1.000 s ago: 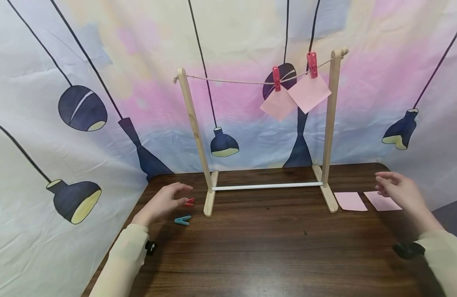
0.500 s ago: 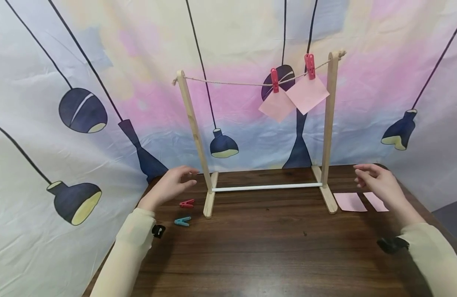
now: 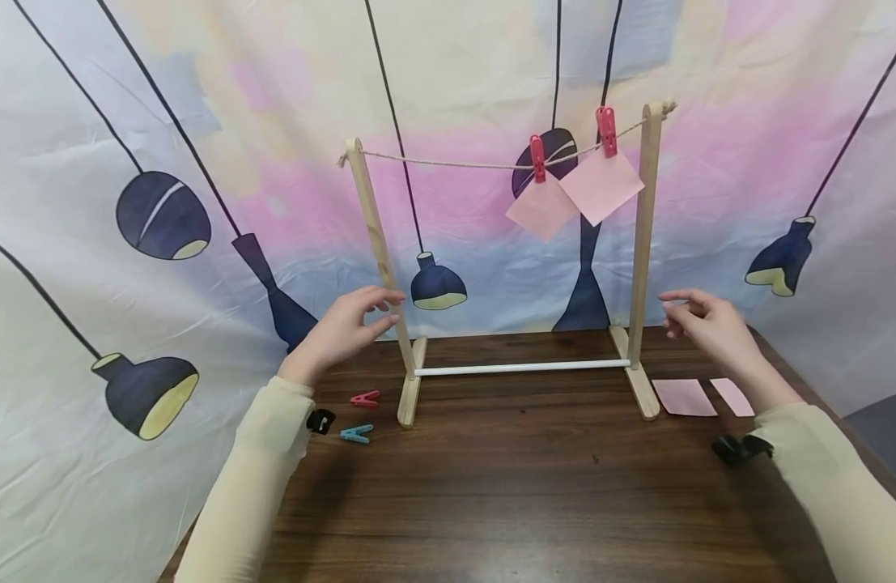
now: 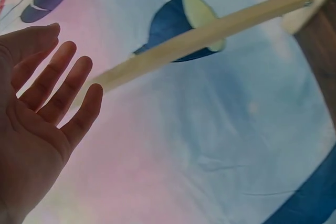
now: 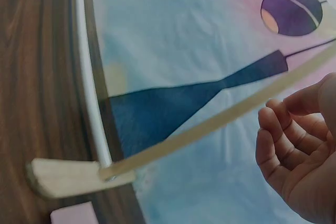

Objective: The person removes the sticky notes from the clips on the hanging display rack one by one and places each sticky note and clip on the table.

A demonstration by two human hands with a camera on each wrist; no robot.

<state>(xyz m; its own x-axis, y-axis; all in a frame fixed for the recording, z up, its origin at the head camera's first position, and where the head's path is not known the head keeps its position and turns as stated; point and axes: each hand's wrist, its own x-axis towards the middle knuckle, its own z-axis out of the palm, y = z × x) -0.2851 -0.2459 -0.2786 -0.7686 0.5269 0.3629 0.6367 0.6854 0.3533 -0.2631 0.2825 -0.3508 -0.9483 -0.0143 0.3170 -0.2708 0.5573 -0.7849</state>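
Observation:
My left hand (image 3: 349, 324) is raised by the left post of a small wooden drying rack (image 3: 647, 235). Its fingers are loosely bent, with nothing in them; the left wrist view shows the bare palm (image 4: 37, 145). To the right of the other post, my right hand (image 3: 713, 328) hovers in the air. Its thumb and fingertips are close together, and I see nothing between them in the right wrist view. Two red clothespins (image 3: 538, 159) clip pink paper squares (image 3: 602, 188) to the rack's string (image 3: 448, 163).
A red clothespin (image 3: 364, 399) and a blue clothespin (image 3: 356, 434) lie on the brown table (image 3: 506, 494), left of the rack. Two pink squares (image 3: 684, 397) lie to its right, one partly covered by my right arm. A white rod (image 3: 520, 368) joins the feet; a patterned cloth hangs behind.
Both hands have risen from the table and moved inward toward the rack's posts. The loose red clothespin by the left hand has come into full view. The clipped papers hang as before.

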